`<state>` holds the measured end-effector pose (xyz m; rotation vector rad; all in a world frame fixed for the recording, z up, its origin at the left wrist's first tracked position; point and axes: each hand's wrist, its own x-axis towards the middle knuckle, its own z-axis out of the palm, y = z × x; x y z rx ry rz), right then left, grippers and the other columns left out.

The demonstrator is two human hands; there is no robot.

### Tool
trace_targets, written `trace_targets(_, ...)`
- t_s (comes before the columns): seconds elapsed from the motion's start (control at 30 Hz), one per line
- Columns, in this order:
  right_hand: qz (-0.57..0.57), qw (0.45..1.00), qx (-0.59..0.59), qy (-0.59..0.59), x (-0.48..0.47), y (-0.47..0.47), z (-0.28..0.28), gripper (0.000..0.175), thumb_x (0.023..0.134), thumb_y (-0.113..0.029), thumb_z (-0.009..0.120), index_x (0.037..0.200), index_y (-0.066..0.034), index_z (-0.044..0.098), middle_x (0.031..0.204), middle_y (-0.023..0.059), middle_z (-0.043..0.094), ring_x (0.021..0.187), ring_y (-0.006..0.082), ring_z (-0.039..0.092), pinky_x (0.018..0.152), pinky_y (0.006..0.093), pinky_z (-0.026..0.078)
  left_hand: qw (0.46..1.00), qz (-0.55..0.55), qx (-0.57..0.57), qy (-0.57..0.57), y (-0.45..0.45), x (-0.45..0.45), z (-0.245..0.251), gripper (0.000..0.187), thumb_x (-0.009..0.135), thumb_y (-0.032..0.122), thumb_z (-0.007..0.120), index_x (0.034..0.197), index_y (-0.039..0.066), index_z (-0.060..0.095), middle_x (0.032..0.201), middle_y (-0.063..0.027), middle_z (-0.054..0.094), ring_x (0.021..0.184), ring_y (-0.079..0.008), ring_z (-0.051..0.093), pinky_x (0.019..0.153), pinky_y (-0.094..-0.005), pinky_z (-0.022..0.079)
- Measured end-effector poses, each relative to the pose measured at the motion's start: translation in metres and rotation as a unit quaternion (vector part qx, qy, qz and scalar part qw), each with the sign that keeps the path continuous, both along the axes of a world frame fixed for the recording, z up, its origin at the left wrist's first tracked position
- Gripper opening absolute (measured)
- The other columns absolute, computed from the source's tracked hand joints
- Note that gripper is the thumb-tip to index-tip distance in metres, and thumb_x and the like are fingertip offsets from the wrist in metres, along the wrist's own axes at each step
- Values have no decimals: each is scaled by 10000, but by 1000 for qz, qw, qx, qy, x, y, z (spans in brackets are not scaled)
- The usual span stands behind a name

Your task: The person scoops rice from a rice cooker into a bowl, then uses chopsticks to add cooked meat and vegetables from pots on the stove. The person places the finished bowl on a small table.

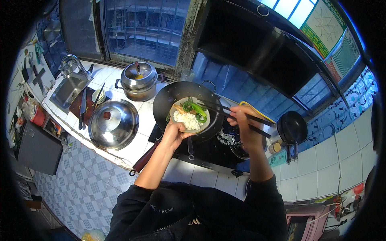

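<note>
With my left hand [175, 133] I hold a bowl [197, 130] by its near left rim, above a dark wok [164, 98]. White rice [187, 120], leafy green vegetables [197, 109] and some browned food fill the bowl. Dark chopsticks [251, 117] are gripped in my right hand [242, 123]; their tips reach over the bowl's far right side, slightly blurred, and whether they touch the greens I cannot tell. The wok sits on the black stove [211, 158], its wooden handle [147, 157] pointing towards me on the left. The bowl hides much of the wok's inside.
Left of the wok are a steel pot with a glass lid [141, 82], a large domed lid [114, 124], and a cutting board [88, 101] bearing a kitchen knife [83, 108], near the sink [68, 90]. Black pans [292, 128] and a small jar [275, 148] stand at the right. A range hood [256, 45] hangs ahead.
</note>
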<state>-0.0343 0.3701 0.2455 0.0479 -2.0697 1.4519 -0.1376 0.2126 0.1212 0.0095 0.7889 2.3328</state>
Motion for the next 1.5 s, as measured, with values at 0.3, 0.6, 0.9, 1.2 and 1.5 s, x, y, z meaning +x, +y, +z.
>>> trace_targets(0.3,88,979,167,-75,-12,21,-16,109,781,-91,545,859,-28,589,754,87,571,654,157,561,585,235,431,999,5,-44,23,-13,5,-4,692,540,-70,345,1222,-7,246,1139,-198,423,992,-355,498,737,-475,499)
trace_targets(0.6,-24,999,-47,8,-21,59,-29,201,849,-138,466,870,31,572,713,75,568,586,98,563,543,193,458,999,-20,-16,-41,-22,-5,-19,628,536,-55,372,1161,-54,312,1089,-203,458,974,-379,501,739,-475,503)
trace_targets(0.9,7,963,-82,-257,-118,104,-175,187,848,-160,465,948,-26,548,680,47,516,471,139,573,418,212,452,987,71,-122,-79,-75,16,-25,527,556,-35,384,1079,-93,356,1044,-202,474,952,-376,509,766,-477,487)
trace_targets(1.2,-1,973,46,-226,-152,97,-189,180,809,-176,526,786,-12,597,662,90,591,508,145,576,494,254,460,978,135,-120,-101,-106,23,-12,549,538,-38,400,1084,-85,355,1078,-198,465,976,-355,492,821,-491,447)
trace_targets(1.5,-32,975,218,-24,-117,83,-158,120,795,-104,516,768,1,567,684,101,558,572,197,560,514,276,423,984,124,-93,-89,-106,17,-13,547,539,-45,388,1081,-105,348,1101,-212,451,1016,-372,466,824,-501,442)
